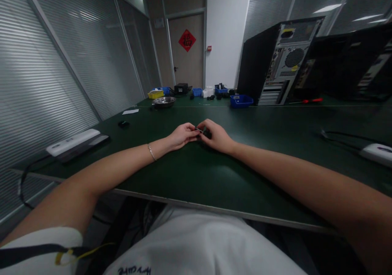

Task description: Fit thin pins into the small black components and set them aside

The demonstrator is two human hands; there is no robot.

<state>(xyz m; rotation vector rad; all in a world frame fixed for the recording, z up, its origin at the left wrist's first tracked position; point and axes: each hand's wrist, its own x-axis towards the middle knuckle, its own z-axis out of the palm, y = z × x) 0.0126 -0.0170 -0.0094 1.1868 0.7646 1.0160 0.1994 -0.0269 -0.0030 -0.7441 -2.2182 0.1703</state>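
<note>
My left hand (183, 136) and my right hand (218, 137) meet above the middle of the green table (196, 177). Their fingertips pinch together around a small, thin, shiny piece (199, 130), too tiny to name. Fingers on both sides cover most of it. Under the curled right fingers shows a small dark patch, and I cannot make out whether it is a thing or shadow. Both forearms rest close to the tabletop, the left wrist wearing a thin bracelet (151, 152).
A shiny metal bowl (163, 101), a yellow bin (155, 94) and a blue bin (241, 101) stand farther back. A black computer tower (260, 64) rises at the right rear. White-and-dark devices with cables lie left (75, 141) and right (378, 153).
</note>
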